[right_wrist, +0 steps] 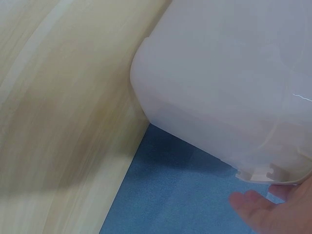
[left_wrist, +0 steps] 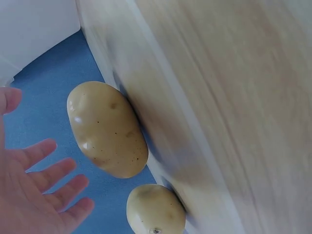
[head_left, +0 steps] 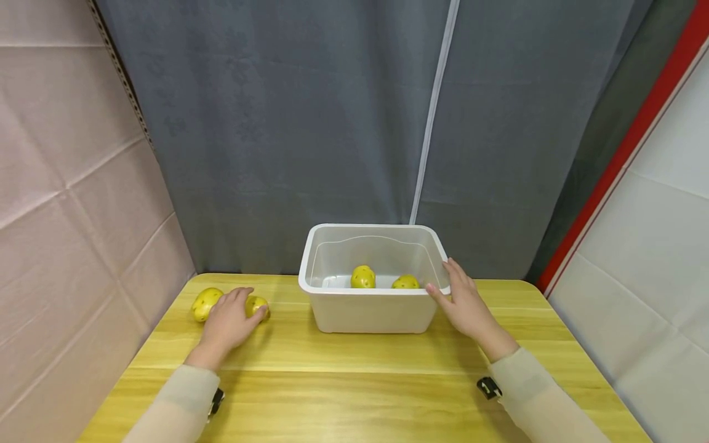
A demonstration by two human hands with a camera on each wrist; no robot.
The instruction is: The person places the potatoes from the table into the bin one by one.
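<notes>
On the left of the table, my left hand (head_left: 229, 321) is over two yellow potatoes, one on each side of it in the head view. In the left wrist view, a long potato (left_wrist: 108, 129) lies near the spread fingers with a gap between, and a second potato (left_wrist: 156, 209) sits beyond it. A white plastic bin (head_left: 368, 312) stands upright at the table's middle. Inside it are two potatoes, one left of centre (head_left: 362, 277) and one further right (head_left: 406, 282). My right hand (head_left: 464, 304) holds the bin's front right corner, thumb at the front rim and fingers along the right side.
The wooden table (head_left: 343, 394) ends just behind the bin. A grey curtain (head_left: 288, 135) hangs behind it. White sheeting (head_left: 72, 203) closes off the left, and a white panel (head_left: 653, 258) with a red border stands at the right.
</notes>
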